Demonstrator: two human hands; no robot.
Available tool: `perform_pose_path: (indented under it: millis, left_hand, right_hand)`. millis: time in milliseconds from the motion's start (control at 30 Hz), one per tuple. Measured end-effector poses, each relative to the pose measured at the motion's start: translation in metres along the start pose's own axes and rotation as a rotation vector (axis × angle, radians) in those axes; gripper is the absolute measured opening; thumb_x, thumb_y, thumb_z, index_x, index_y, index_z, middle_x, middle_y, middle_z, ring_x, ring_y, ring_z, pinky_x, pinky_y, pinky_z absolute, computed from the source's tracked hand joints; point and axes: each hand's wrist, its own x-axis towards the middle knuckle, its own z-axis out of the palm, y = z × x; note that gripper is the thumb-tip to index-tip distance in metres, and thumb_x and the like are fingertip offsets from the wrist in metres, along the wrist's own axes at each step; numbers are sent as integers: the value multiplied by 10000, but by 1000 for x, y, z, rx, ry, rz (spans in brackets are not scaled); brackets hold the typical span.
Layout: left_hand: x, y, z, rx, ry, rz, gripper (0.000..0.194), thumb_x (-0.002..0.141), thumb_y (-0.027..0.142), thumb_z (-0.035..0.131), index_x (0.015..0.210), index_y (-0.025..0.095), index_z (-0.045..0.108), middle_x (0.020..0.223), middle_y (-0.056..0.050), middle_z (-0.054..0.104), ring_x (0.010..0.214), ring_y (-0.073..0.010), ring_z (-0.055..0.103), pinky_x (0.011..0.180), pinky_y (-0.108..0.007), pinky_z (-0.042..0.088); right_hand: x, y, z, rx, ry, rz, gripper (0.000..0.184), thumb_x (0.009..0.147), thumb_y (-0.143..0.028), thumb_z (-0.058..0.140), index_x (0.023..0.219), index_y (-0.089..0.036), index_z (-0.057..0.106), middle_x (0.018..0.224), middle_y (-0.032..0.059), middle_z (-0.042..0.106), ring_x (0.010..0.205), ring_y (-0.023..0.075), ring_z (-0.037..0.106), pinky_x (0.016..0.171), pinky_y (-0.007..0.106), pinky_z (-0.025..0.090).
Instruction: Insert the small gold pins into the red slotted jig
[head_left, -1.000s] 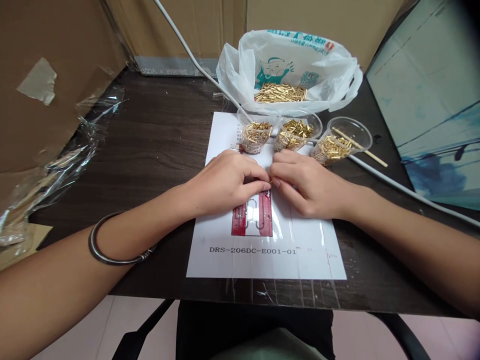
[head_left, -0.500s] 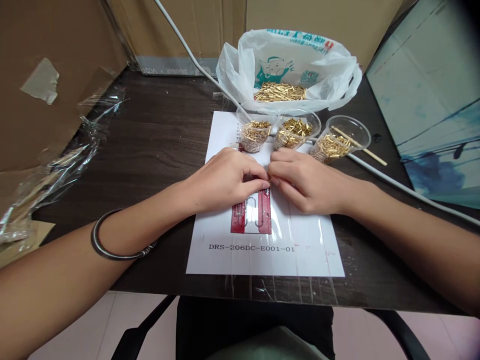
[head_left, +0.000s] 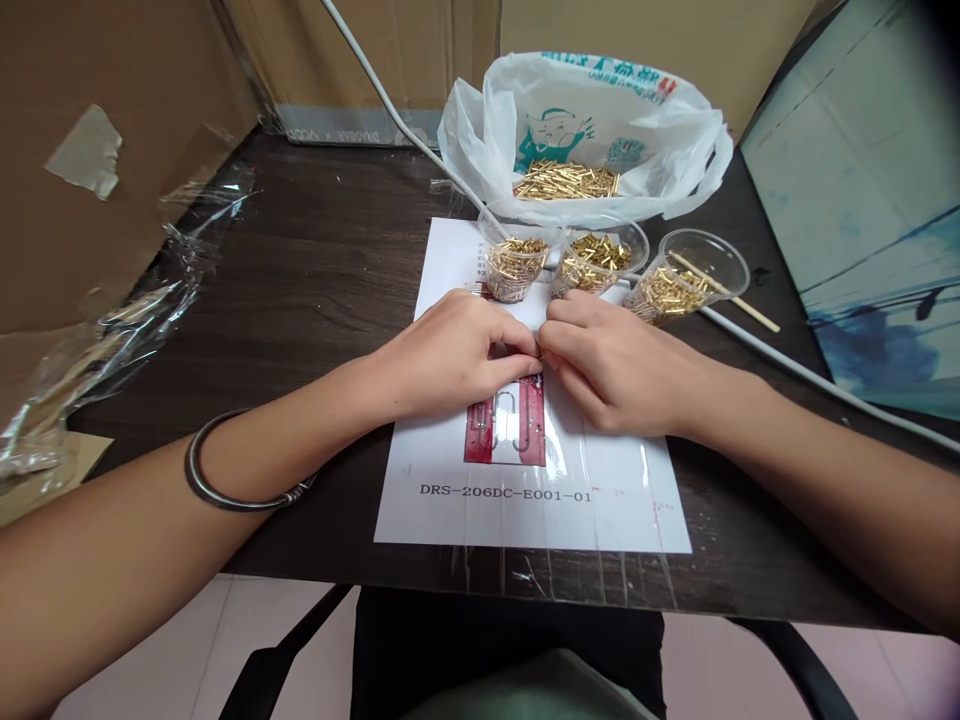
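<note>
My left hand (head_left: 454, 355) and my right hand (head_left: 611, 365) rest on a white sheet (head_left: 525, 500) taped to the dark table (head_left: 315, 270). Their fingertips meet in a pinch over the top of a red fixture (head_left: 506, 435) on the sheet. What they pinch is too small to make out. The left wrist wears a metal bangle (head_left: 225, 480). Three clear cups of small brass pins (head_left: 514, 265) (head_left: 596, 258) (head_left: 675, 285) stand just beyond the hands.
A white plastic bag (head_left: 585, 110) with more brass pins lies behind the cups. A wooden stick (head_left: 739, 300) leans in the right cup. A white cable (head_left: 795, 365) crosses the table. Crumpled clear film (head_left: 112, 340) lies at the left, cardboard boxes behind.
Both hands stay pinched together over the red fixture. Only the view has shifted slightly.
</note>
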Motion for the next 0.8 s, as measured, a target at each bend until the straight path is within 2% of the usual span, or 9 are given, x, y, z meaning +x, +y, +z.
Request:
perform_pose_path:
  millis: [233, 500, 800]
  left_hand:
    - [0, 0, 0, -19, 7, -18, 154, 823, 211, 607, 775, 192, 752, 707, 10, 712, 639, -103, 596, 613, -228, 401]
    - [-1, -2, -2, -108, 7, -34, 130, 806, 223, 646, 831, 206, 772, 757, 10, 734, 677, -105, 636, 634, -219, 435]
    - [-1, -2, 2, -82, 41, -37, 114, 789, 224, 665, 812, 200, 773, 724, 8, 732, 637, -101, 619, 604, -224, 421]
  right_hand:
    - [0, 1, -1, 6, 2, -17, 138, 838, -178, 398, 708, -174, 446, 724, 65, 452, 693, 182, 387, 672, 340, 345]
    - [1, 10, -1, 294, -73, -27, 225, 915, -221, 329, 726, -172, 442, 720, 43, 479, 684, 161, 411, 676, 326, 335]
    - [3, 11, -2, 347, -81, -17, 252, 928, -237, 322, 709, -173, 429, 707, 32, 478, 672, 148, 412, 673, 314, 317]
